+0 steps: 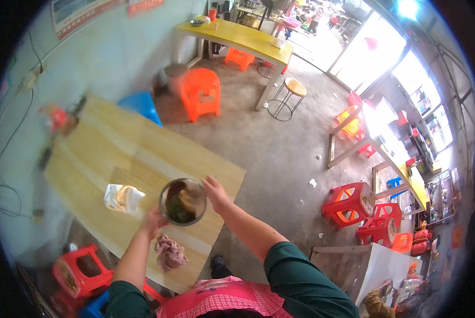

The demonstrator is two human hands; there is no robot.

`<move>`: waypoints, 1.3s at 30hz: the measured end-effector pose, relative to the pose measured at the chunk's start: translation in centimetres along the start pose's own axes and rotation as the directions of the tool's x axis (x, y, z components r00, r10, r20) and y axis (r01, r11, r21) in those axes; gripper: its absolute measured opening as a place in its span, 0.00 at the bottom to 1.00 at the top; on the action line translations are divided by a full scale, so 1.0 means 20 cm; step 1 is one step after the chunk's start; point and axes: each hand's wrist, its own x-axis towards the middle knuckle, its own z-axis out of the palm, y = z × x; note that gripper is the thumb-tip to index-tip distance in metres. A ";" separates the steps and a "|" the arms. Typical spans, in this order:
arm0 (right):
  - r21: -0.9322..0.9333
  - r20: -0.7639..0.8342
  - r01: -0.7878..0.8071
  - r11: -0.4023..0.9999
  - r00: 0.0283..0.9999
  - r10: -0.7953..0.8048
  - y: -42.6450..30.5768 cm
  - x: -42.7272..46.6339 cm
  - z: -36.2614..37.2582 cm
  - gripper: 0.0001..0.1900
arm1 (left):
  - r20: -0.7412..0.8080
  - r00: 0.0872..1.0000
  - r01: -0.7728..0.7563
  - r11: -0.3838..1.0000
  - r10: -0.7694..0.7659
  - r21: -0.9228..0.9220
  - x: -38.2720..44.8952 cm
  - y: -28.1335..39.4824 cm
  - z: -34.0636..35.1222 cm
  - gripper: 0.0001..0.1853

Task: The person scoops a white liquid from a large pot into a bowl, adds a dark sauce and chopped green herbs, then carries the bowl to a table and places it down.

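Both my hands grip a round metal bowl (183,201) by opposite sides of its rim. My left hand (154,221) is at its lower left and my right hand (216,194) at its upper right. Dark liquid with something green and brownish lies inside; I cannot tell what it is. Beneath is a wood-patterned table (150,147); whether the bowl touches it is not plain. A crumpled pink-grey cloth (169,253) lies on the tabletop just below the bowl. Left of the bowl is a white and yellow packet (123,198), probably of tissues.
An orange plastic stool (200,94) and a blue stool (141,106) stand beyond the table. Red stools (346,203) are at the right, another red stool (82,270) at the lower left. A yellow table (237,37) stands at the back. Paper scraps (313,183) dot the concrete floor.
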 end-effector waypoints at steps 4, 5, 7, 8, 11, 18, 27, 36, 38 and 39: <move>-0.001 0.085 -0.091 0.996 0.992 0.091 -0.03 -0.01 0.04 0.35 | 0.007 1.000 0.003 0.999 -0.004 0.042 0.03 -0.02 -0.10 0.29; 0.005 0.061 -0.068 0.998 0.996 0.068 0.02 0.00 0.05 0.35 | 0.006 1.000 -0.002 0.999 0.002 0.033 0.02 -0.02 -0.12 0.29; 0.004 -0.006 -0.004 1.000 1.000 0.004 0.09 0.02 0.04 0.35 | 0.030 0.999 -0.020 1.000 0.020 0.011 0.01 0.00 -0.08 0.28; -0.006 -0.013 -0.018 1.000 1.000 0.018 0.10 0.02 0.04 0.34 | 0.028 1.000 -0.003 1.000 0.003 -0.009 0.01 0.01 -0.06 0.28; -0.076 -0.024 -0.059 0.995 0.998 0.057 0.05 -0.04 0.08 0.33 | -0.005 1.000 0.026 0.999 -0.026 -0.030 0.01 0.00 -0.10 0.28; -0.043 -0.180 0.023 0.999 0.983 -0.031 -0.04 -0.36 0.03 0.36 | -0.063 0.996 -0.054 0.997 0.057 0.055 -0.09 -0.16 -0.23 0.26; 0.404 -0.123 0.175 0.898 0.983 -0.136 -0.56 -1.27 0.13 0.22 | 0.155 0.987 0.042 0.999 -0.045 0.023 -0.63 -0.19 -0.32 0.24; 0.377 0.362 0.521 0.766 0.678 -0.640 -1.06 -2.12 0.53 0.44 | 0.228 0.965 0.098 0.985 -0.128 0.140 -0.94 -0.39 -0.42 0.22; 0.435 0.431 0.541 0.720 0.576 -0.694 -1.11 -2.27 0.57 0.43 | 0.257 0.959 0.085 0.985 -0.122 0.152 -1.00 -0.43 -0.46 0.22; 0.437 0.472 0.557 0.706 0.526 -0.707 -1.14 -2.36 0.59 0.44 | 0.288 0.949 0.088 0.985 -0.128 0.150 -0.99 -0.50 -0.46 0.22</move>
